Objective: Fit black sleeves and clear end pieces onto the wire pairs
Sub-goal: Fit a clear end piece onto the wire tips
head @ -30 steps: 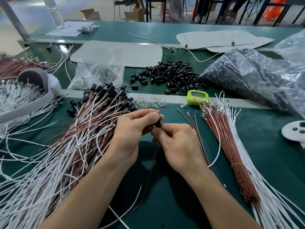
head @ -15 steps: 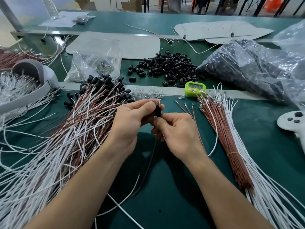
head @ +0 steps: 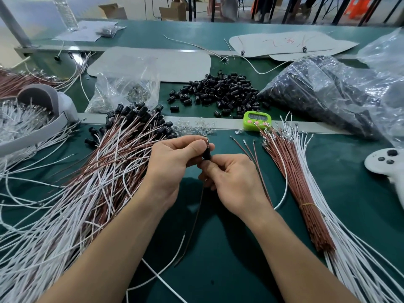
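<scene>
Fingertips (head: 197,147) of the left hand (head: 172,162) clamped, thumb against forefinger, on one black sleeve (head: 207,153), held upright. Just beneath, thumb and forefinger of the right hand (head: 236,182) pinched shut on the wire pair (head: 196,215), trailing down from under the fingers toward the body, brown strand first, white further down. Small glint above the sleeve top, too blurred to name. Judged step: threading the pair through the sleeve, clear end piece apparently not yet fitted. Next move, most likely: feed the pair further up, terminals clear of the sleeve top, then free one hand and reach just beyond the fingers for the clear end pieces (head: 192,127) scattered there. Calls for a firm pinch on the sleeve and a straight push, so as not to bend the terminals. Further beyond the fingers, heap of loose sleeves (head: 218,90); left of the fingers, finished pile (head: 105,171) with black caps on; right of the fingers, unworked bundle (head: 295,182) of brown and white wires.
</scene>
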The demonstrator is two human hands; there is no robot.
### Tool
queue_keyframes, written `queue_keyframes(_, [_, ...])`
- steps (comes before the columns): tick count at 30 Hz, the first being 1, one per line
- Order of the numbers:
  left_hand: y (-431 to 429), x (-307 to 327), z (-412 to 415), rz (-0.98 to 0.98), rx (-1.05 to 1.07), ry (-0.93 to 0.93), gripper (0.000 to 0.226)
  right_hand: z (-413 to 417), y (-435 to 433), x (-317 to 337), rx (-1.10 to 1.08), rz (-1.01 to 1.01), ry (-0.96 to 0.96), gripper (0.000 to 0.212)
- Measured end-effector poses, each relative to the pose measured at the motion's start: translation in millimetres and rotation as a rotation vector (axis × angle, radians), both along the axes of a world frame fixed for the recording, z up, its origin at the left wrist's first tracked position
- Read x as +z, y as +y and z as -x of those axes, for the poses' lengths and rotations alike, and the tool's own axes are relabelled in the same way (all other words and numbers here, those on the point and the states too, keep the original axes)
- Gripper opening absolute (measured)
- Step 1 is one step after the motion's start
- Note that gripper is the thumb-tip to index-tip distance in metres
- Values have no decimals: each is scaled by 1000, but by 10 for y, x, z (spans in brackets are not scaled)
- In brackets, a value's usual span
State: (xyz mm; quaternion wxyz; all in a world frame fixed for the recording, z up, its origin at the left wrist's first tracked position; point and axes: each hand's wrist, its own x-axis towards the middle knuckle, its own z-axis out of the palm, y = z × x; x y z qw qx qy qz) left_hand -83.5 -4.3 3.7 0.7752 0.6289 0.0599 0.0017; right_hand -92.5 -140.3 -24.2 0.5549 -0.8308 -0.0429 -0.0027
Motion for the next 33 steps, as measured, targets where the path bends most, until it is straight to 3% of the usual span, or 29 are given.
queue_keyframes(14, [1,-8,6,20,-23,-10,30,4,-24,40,37,117,3,37])
queue_keyframes(20, [11,13,7,10,-42,-20,30,-21,-14,7,8,-25,53,24])
queue_keyframes(33, [-3,-15,-2,-26,-37,4,30,-24,-20,-19,29,-25,48,31])
